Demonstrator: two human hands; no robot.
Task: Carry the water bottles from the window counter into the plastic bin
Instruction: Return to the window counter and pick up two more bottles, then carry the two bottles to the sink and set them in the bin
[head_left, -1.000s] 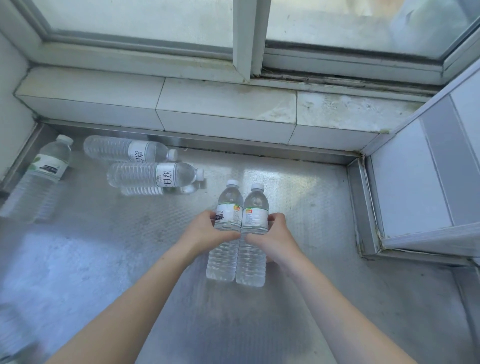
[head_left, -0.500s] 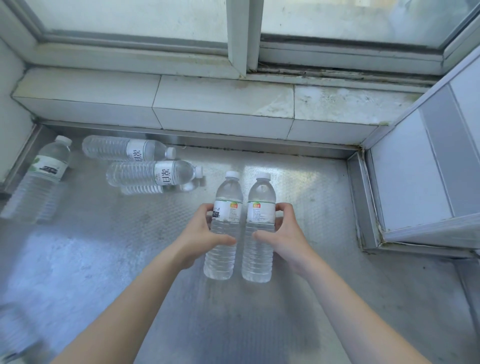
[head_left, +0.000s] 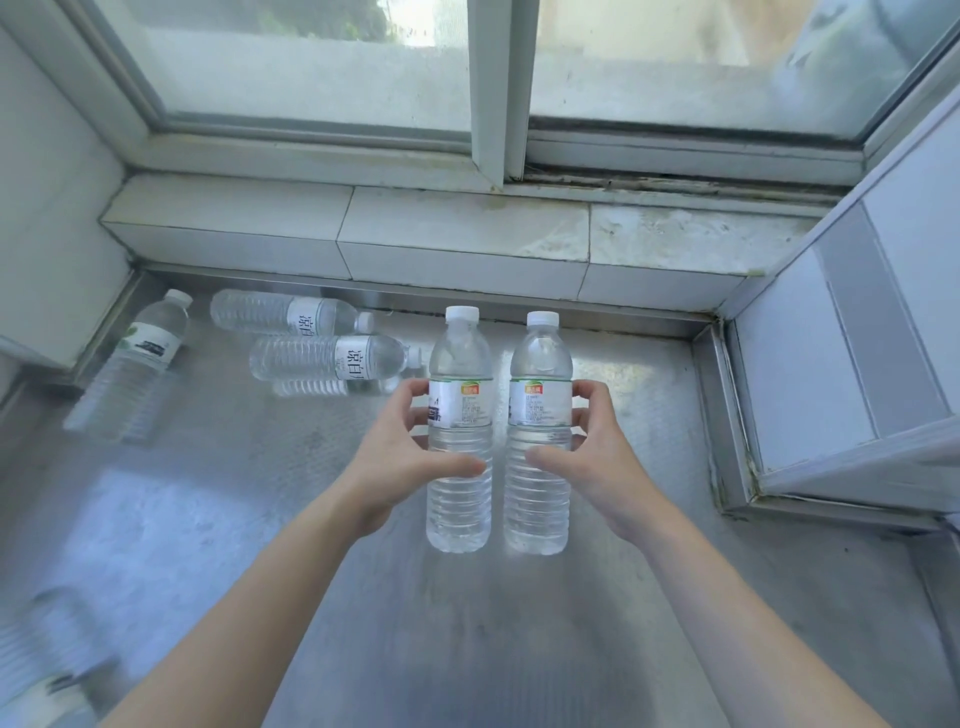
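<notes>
Two clear water bottles with white caps hang upright side by side above the metal counter (head_left: 218, 509). My left hand (head_left: 402, 457) grips the left bottle (head_left: 460, 499) around its label and waist. My right hand (head_left: 589, 452) grips the right bottle (head_left: 537, 499) the same way. Two more bottles lie on their sides at the back left, one (head_left: 283, 314) behind the other (head_left: 324, 358). A third bottle (head_left: 137, 361) stands against the left wall. The plastic bin is not in view.
A tiled sill (head_left: 467, 234) and the window frame (head_left: 491, 93) run along the back. A white cabinet panel (head_left: 841, 364) closes off the right side. A blurred bottle (head_left: 41, 670) sits at the lower left corner.
Both hands have lifted the two bottles off the counter and raised them toward me. The bottles have moved slightly apart. The other bottles have not moved.
</notes>
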